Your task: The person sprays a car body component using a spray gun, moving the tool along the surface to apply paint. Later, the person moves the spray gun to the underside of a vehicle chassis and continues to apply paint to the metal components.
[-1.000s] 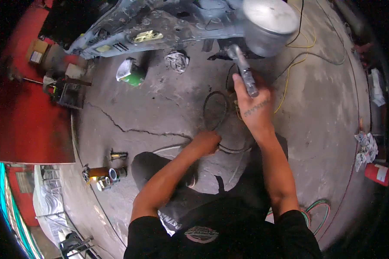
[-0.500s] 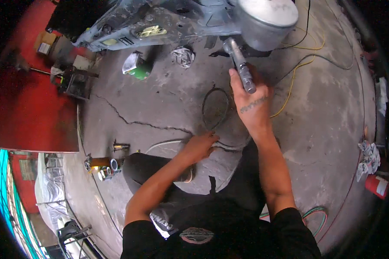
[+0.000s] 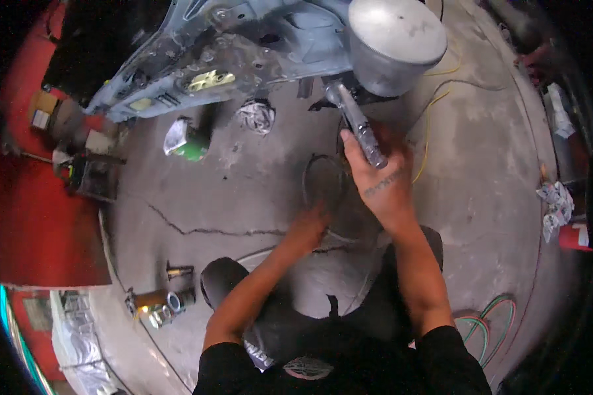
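Observation:
My right hand (image 3: pixel 385 176) is wrapped around the handle of a silver spray gun (image 3: pixel 358 125), its thumb along the side. A round grey metal cup (image 3: pixel 392 56) with a pale lid sits at the gun's far end. Lower and to the left, my left hand (image 3: pixel 310 227) is beside a looped dark hose (image 3: pixel 305 181). Motion smears its fingers, so whether it grips the hose is unclear. Beyond the gun stands a grey-blue metal car body panel (image 3: pixel 237 76) with holes and brackets.
On the concrete floor lie a green and white container (image 3: pixel 186 139), crumpled paper (image 3: pixel 255 116) and small cans (image 3: pixel 171 304) to the left. A yellow line (image 3: pixel 427 148) runs at the right, with red and green hoses (image 3: pixel 491 322) nearer. A large red panel (image 3: pixel 39 217) stands far left.
The view has shifted, so the floor and panel sit lower and more leftward. My right hand still grips the spray gun. My left hand and the hose loop have moved forward over the floor.

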Demonstrator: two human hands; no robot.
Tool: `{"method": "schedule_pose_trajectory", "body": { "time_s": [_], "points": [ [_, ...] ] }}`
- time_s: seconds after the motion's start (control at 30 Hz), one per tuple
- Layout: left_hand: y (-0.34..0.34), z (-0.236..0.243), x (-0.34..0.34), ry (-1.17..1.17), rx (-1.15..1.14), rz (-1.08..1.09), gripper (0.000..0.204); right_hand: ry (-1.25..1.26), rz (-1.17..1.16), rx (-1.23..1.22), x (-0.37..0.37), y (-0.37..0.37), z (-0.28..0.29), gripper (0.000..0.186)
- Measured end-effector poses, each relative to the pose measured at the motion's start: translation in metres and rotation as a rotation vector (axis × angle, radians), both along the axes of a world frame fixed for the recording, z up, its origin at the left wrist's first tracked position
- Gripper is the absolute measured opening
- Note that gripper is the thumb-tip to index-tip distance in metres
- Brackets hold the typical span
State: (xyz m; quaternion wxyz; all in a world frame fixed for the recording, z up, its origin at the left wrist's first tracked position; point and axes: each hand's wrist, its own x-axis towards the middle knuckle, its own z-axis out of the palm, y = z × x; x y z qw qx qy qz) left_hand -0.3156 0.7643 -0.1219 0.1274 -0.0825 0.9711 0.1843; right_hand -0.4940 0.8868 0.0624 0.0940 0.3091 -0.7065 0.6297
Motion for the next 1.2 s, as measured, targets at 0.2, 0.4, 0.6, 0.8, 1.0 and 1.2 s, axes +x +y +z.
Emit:
{"method": "schedule_pose_trajectory", "body": {
  "time_s": [0.2, 0.4, 0.6, 0.8, 1.0, 1.2],
  "points": [
    [-0.062, -0.018, -0.007, 0.126, -0.32, -0.143, 0.065, -0.083, -0.146, 0.012, 0.038, -0.037, 0.016, 0.019],
    [-0.102, -0.062, -0.013, 0.242, -0.195, -0.119, 0.079, 0.08, -0.354, 0.143, 0.075, -0.065, 0.021, 0.019],
    [-0.116, -0.068, -0.011, 0.319, -0.078, -0.197, 0.09, 0.208, -0.381, 0.291, 0.104, -0.108, 0.034, 0.024],
    [-0.122, -0.066, -0.006, 0.238, -0.16, -0.191, 0.099, 0.17, -0.449, 0.332, 0.107, -0.138, 0.034, 0.018],
    [-0.13, -0.05, -0.005, 0.182, -0.032, -0.315, 0.089, 0.268, -0.493, 0.225, 0.105, -0.146, 0.024, 0.02],
    [-0.124, -0.052, 0.006, 0.289, 0.078, -0.188, 0.079, 0.279, -0.549, 0.274, 0.098, -0.155, 0.016, 0.024]
  ]
}}
